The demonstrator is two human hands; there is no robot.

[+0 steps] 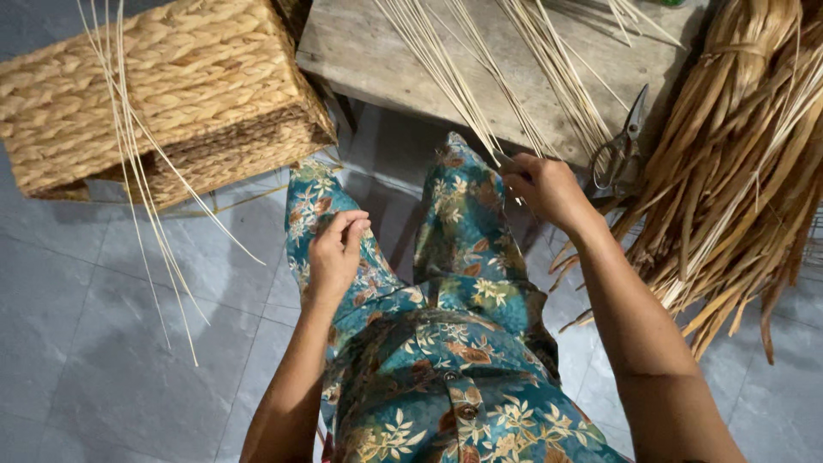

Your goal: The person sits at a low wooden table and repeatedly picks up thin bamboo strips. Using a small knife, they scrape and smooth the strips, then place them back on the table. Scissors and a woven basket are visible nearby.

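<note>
Floral-clad knees fill the foreground as a seated person works pale reeds [446, 69] that lie fanned across a weathered wooden counter [360, 43]. Right hand [544, 189] pinches the near ends of a few strands at the counter's front edge, its grip closed on them; left hand [336, 249] rests on the left thigh, fingers curled loosely, and whether it holds anything cannot be told. Drawing out one strand at a time, held close to its tip and pulled along its length, looks the surest way to keep the rest from tangling or snapping. Scissors [621, 146] lie on the counter just beside the right hand. A woven basket [154, 94] sits at left with loose reeds draped over it; a bundle of dried leaves [737, 180] hangs at right. Grey tiled floor [94, 343] lies beneath.
</note>
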